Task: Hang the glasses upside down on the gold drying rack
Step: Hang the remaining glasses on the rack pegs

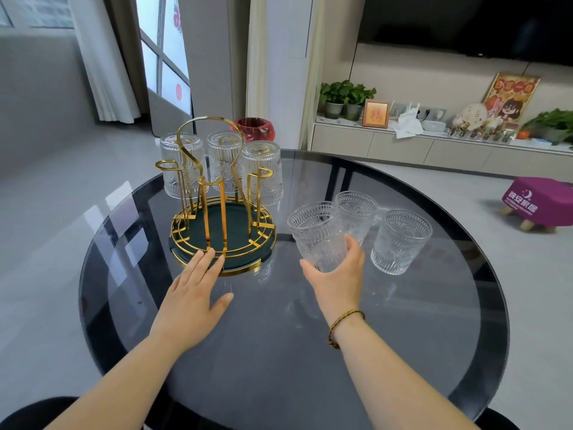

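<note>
The gold drying rack (221, 212) with a dark green base stands on the left of the round glass table (403, 336). Three patterned clear glasses hang upside down on its far prongs, at left (183, 166), middle (224, 162) and right (263, 172). The near prongs are bare. My left hand (192, 293) lies flat and open, fingertips touching the rack's front rim. My right hand (338, 274) grips an upright glass (316, 234) near its base, tilted slightly left. Two more upright glasses stand to the right, one behind (356, 212) and one further right (400, 240).
A red ribbed vessel (252, 128) sits beyond the table behind the rack. A purple stool (539, 203) stands on the floor at right. A low cabinet (434, 147) with plants and ornaments runs along the far wall.
</note>
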Available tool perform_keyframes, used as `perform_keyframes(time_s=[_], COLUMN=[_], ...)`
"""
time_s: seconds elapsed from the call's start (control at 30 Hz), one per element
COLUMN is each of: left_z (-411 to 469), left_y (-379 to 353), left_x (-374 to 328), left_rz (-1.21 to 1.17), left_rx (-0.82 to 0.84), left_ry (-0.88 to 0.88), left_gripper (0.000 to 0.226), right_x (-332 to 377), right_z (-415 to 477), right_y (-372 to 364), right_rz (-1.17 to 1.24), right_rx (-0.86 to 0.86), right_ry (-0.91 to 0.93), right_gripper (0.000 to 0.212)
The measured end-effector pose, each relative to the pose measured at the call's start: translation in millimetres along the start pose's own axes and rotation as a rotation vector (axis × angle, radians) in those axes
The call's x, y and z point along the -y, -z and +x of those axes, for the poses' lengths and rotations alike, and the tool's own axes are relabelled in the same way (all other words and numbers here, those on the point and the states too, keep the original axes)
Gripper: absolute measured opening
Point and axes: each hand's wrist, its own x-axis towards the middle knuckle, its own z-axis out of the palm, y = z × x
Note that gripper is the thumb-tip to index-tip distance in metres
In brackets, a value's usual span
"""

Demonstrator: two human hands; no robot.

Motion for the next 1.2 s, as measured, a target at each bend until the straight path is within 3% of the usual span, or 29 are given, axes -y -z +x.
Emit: perform_keyframes(time_s=[0.27,0.47,0.57,0.77,1.2], left_z=[-0.2,7.3,13.8,18.0,20.7], left_y=[1.2,11.6,14.1,8.7,1.8], left_x=[1.8,17.7,28.3,33.0,40.5], left_rz=[-0.037,-0.098,-0.123,-0.07,-0.088], left_rx=[0.004,-0.116,-0.106,-0.119,-0.191], left_ry=[-0.017,0.036,0.095,0.054,0.016], left_gripper=[0.061,0.06,0.061,0.06,0.056], right_x=[49.0,110.5,137.9,177.1,171.2], right_z=[28.1,52.6,64.1,83.3,85.9], right_y=[55.9,77.1,72.7,44.6,-23.2], right_rz=[-0.233,-0.274,-0.414,-0.557,-0.71], right_rx=[0.203,0.392,0.455,0.654,0.831], right_ry=[0.38,0.385,0.469,0.564,0.503], right_gripper=[0.074,0.071,0.066,0.074,0.077])
